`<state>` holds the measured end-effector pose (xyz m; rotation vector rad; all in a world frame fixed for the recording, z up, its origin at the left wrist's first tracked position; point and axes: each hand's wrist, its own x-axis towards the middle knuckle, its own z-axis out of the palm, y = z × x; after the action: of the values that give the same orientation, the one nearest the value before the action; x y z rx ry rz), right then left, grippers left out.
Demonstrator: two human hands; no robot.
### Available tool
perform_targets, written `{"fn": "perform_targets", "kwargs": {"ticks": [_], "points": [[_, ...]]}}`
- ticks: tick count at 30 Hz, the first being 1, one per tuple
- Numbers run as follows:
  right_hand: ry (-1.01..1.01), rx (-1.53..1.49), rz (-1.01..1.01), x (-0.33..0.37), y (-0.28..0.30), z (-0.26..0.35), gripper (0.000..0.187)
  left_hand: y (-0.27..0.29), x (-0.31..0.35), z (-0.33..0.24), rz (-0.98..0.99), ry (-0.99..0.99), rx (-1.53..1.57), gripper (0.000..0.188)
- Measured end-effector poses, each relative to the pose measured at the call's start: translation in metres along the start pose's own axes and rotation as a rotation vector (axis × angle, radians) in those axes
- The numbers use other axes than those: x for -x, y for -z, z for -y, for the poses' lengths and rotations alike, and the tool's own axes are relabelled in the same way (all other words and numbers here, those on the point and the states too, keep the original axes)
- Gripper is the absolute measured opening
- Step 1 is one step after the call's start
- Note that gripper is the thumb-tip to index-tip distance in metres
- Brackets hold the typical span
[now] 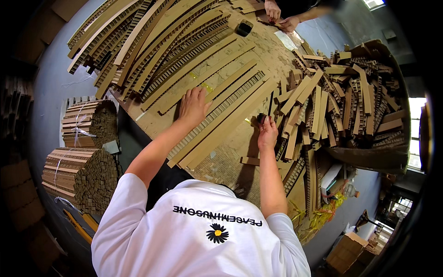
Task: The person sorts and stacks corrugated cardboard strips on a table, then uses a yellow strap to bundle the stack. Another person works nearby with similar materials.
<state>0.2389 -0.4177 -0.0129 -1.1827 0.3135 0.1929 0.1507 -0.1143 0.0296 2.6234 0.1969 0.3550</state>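
Long honeycomb cardboard strips (pixel 226 104) lie slantwise side by side on the worktable in front of me. Across them my left hand (pixel 194 106) rests palm down, its fingers stretched out and touching a strip. My right hand (pixel 267 134) is closed on a small dark tool (pixel 261 118) at the right of these strips. A thin dark edge shows just above it, and the fingers cover the rest, so its exact kind is unclear. A short cardboard piece (pixel 250 160) lies on the table below that hand.
Many long strips (pixel 170 46) are heaped at the far left. Short cut pieces (pixel 318 101) spill from a large carton (pixel 408 138) at the right. Tied strip bundles (pixel 80 175) stand left of the table. Another person's hands (pixel 281 21) work at the far edge, near a black container (pixel 243 28).
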Motion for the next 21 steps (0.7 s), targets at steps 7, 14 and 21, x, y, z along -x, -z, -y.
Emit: {"fn": "perform_targets", "kwargs": {"ticks": [7, 14, 21], "points": [[0.001, -0.016, 0.033, -0.003, 0.001, -0.003, 0.018, 0.000, 0.035, -0.031, 0.313, 0.067, 0.021, 0.040], [0.003, -0.025, 0.018, 0.002, -0.003, -0.001, 0.013, 0.015, -0.014, 0.028, 0.127, 0.246, 0.206, 0.033], [0.025, -0.014, 0.052, 0.000, 0.003, -0.002, 0.013, -0.010, -0.012, 0.037, 0.147, 0.179, 0.001, 0.028]]}}
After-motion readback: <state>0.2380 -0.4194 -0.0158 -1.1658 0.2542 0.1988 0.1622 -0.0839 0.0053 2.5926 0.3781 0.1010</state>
